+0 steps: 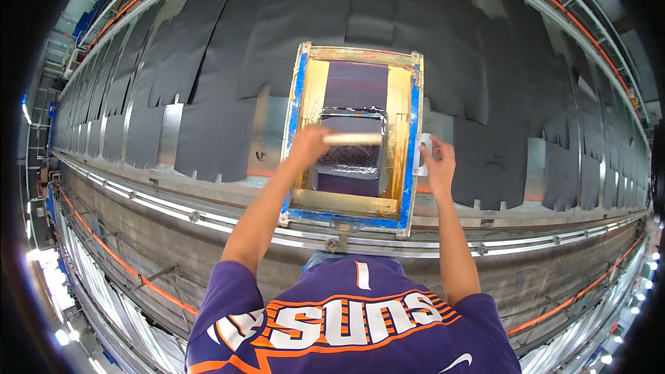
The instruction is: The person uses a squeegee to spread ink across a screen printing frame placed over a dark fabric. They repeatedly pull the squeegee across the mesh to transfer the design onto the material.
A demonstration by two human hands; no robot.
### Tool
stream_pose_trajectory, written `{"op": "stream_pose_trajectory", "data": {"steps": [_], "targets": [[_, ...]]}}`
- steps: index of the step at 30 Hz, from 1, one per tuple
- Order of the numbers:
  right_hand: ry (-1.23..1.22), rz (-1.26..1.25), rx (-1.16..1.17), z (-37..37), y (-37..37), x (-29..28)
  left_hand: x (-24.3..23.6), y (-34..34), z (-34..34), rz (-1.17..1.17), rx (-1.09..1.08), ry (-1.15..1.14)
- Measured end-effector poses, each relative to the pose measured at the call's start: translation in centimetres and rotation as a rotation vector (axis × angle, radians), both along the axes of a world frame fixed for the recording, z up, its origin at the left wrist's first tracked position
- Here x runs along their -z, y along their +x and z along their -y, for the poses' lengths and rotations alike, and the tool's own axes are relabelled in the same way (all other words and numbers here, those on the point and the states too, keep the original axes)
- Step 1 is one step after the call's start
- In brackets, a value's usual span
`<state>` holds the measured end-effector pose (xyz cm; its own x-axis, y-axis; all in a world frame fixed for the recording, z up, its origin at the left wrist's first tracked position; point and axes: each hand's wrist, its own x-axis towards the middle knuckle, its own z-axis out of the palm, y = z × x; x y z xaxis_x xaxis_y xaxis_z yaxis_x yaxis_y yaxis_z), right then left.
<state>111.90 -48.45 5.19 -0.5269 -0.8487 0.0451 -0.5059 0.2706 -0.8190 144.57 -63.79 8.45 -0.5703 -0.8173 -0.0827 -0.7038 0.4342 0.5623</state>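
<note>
A screen-printing frame (418,97) with blue-edged sides lies on the long table in front of me. Tan strips border its dark mesh (357,86), and wet, glossy dark ink (355,166) spreads over the middle. My left hand (309,145) is closed on one end of a squeegee (353,139), whose pale bar lies crosswise over the inked area and looks blurred. At the frame's right side, my right hand (439,163) has its thumb and fingers curled on a white rounded piece (423,154). Whether that piece is a cup or a roll, I cannot tell.
Dark fabric-like panels (222,118) cover the long table in overlapping rows, with bare shiny strips between some. A metal rail (208,220) runs along the near edge, and a small clamp (337,242) sits on it below the frame. Orange lines (125,260) run alongside.
</note>
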Motion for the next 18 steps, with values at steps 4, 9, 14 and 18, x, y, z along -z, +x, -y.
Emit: {"op": "stream_pose_trajectory", "data": {"steps": [4, 9, 14, 18], "targets": [[0.081, 0.21, 0.046, 2.5, -1.5, 4.3, -0.3, -1.6, 5.4, 0.056, 0.049, -0.018], [-0.096, 0.235, 0.13, 3.7, -0.2, 5.5, 1.2, -0.2, -0.5, -0.125, 0.11, -0.125], [-0.181, 0.08, 0.149, 4.8, 1.9, 0.7, 2.5, 5.4, -11.2, -0.064, 0.177, -0.195], [-0.186, 0.087, 0.139, 6.1, 6.3, -1.2, 0.3, 10.6, -14.3, -0.061, 0.17, -0.138]]}}
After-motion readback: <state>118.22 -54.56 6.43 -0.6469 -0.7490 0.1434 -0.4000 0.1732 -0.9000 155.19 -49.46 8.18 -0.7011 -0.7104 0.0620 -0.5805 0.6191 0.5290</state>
